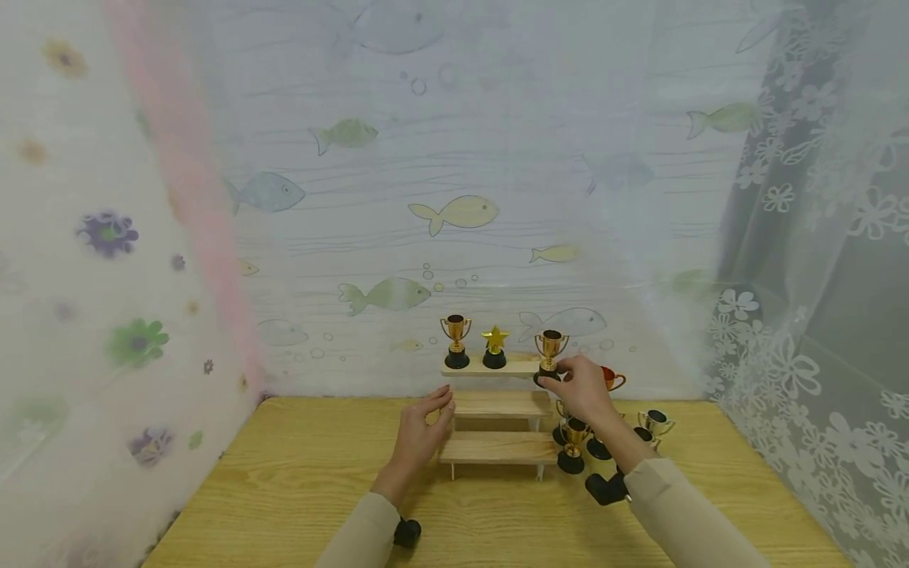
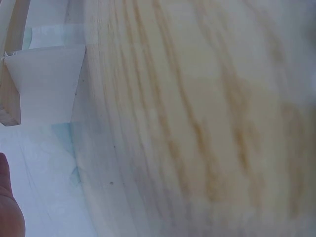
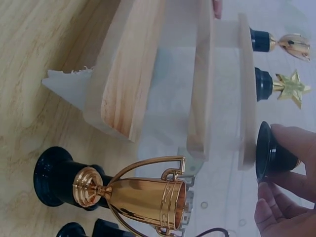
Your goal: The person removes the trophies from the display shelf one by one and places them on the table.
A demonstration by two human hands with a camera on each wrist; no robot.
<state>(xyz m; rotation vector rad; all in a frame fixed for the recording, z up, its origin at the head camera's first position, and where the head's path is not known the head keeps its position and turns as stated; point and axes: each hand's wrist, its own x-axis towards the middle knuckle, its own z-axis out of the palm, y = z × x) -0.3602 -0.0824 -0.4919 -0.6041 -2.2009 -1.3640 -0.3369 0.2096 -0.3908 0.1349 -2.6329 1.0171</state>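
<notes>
My right hand [image 1: 588,388] pinches a gold trophy cup [image 1: 550,344] by its black base. The trophy stands upright at the right end of the top tier of a three-tier wooden display stand [image 1: 506,448]. In the right wrist view, the black base [image 3: 279,155] is right at the board's edge. My left hand [image 1: 419,430] is at the stand's left side, fingers extended with the tips at the end of the middle tier. A gold cup [image 1: 455,325] and a gold star trophy [image 1: 495,341] stand farther left on the top tier.
On the table [image 1: 305,473], right of the stand, several trophies are grouped, including a gold cup [image 1: 572,443] and a silver-toned cup [image 1: 656,422]. A red cup [image 1: 609,379] shows behind my right hand. A fish-print curtain [image 1: 454,158] hangs behind.
</notes>
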